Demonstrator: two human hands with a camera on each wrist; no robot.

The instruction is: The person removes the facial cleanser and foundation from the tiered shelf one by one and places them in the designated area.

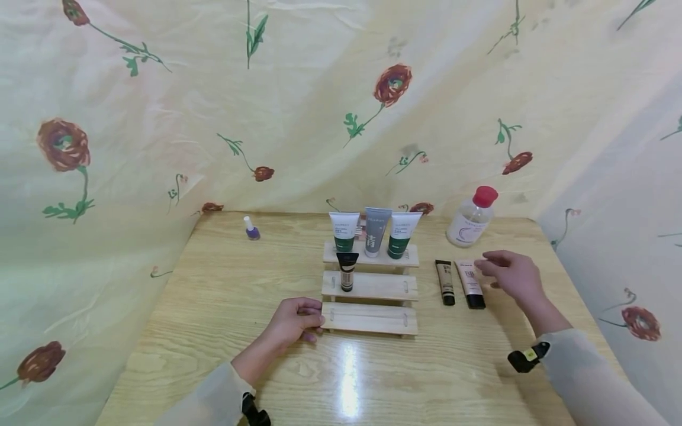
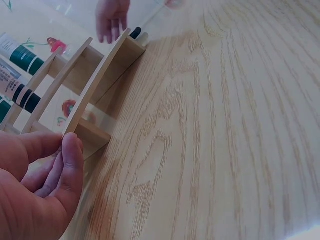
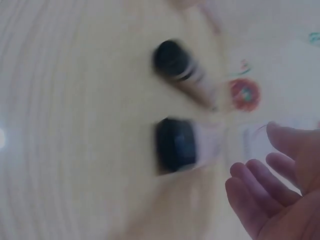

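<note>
Pale-wood three-tier rack (image 1: 369,318), pinched by the left hand (image 1: 293,320), bears four upright plastic tubes (image 1: 376,232); right of it, a black-capped gold tube (image 1: 445,281) and black-capped pink tube (image 1: 470,283) seemingly remain, near the right hand (image 1: 511,276), fingers parted.

Lt.-wood desk (image 1: 213,272) w/ visible grain (image 2: 160,140) is backed & flanked L and R by cream sheeting (image 1: 298,106), printed w/ red-brown flowers (image 1: 393,84), green stems (image 1: 364,128) & leaves (image 1: 351,125). Creases (image 1: 319,7) are seen, esp. up top; R side is lit paler. Bright glare (image 1: 348,378) is reflected off desk nr. front, approx. ctr.
</note>
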